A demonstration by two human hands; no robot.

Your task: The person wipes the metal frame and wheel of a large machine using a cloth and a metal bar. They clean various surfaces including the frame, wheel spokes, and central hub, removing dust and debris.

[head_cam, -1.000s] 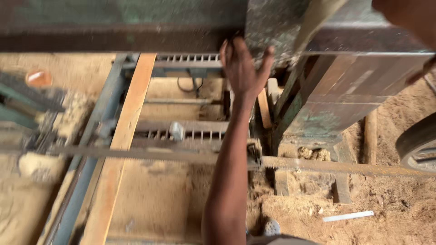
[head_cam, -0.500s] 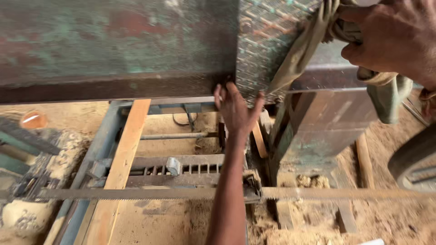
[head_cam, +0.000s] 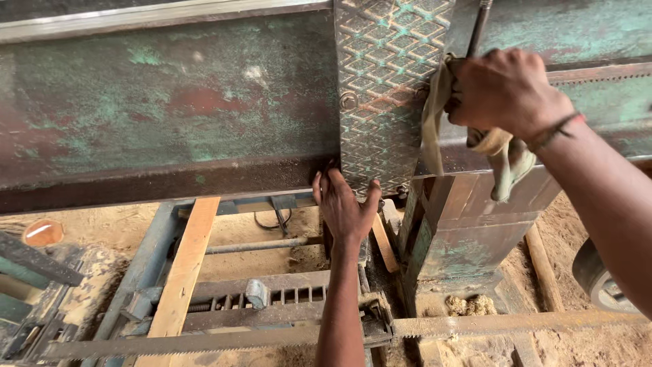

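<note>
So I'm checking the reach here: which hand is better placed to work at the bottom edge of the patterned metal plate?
The left hand. It already rests against the lower edge of the patterned metal plate, fingers spread. The right hand is higher up, gripping a cloth by a thin rod.

sawdust-covered dirt floor, long toothed saw blade across the bottom, wooden plank, daylight

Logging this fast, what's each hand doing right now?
Left hand: open, fingers spread against the lower edge of the diamond-pattern plate.
Right hand: closed, gripping a rag.
</note>
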